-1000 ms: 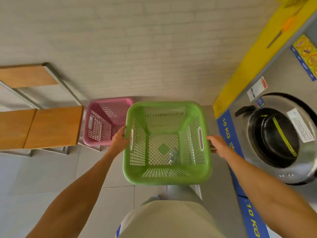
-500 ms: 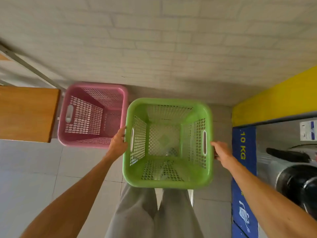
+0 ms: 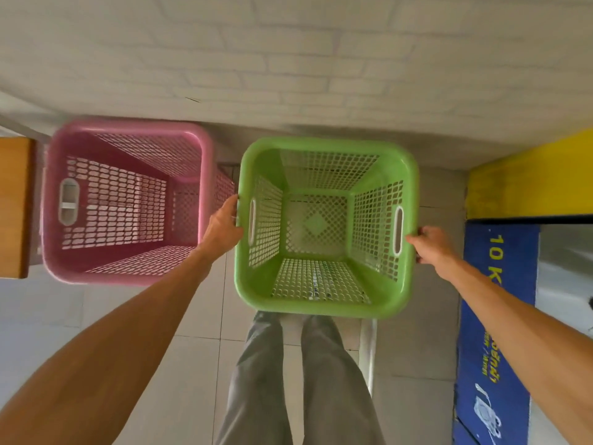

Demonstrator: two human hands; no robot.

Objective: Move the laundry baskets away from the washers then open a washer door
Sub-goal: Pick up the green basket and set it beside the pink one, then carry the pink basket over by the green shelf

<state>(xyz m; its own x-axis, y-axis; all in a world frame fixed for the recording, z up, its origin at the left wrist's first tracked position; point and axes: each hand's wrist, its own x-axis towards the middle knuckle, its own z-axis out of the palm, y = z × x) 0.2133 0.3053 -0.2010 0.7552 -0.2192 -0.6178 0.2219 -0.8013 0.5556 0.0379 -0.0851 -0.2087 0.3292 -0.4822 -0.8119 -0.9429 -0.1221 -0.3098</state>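
Observation:
I hold an empty green laundry basket in front of me over the tiled floor. My left hand grips its left rim by the handle slot. My right hand grips its right rim by the other handle slot. An empty pink laundry basket stands on the floor just left of the green one, close to the wall. The washer shows only as a steel strip at the right edge; its door is out of view.
A white brick wall runs across the top, right behind both baskets. A wooden bench edge sits left of the pink basket. A blue "10 KG" panel and a yellow band front the washers at right. My legs stand below the green basket.
I have carried the green basket forward toward the wall and lower, beside the pink basket. The view has turned left and down, so the washer door has left the frame.

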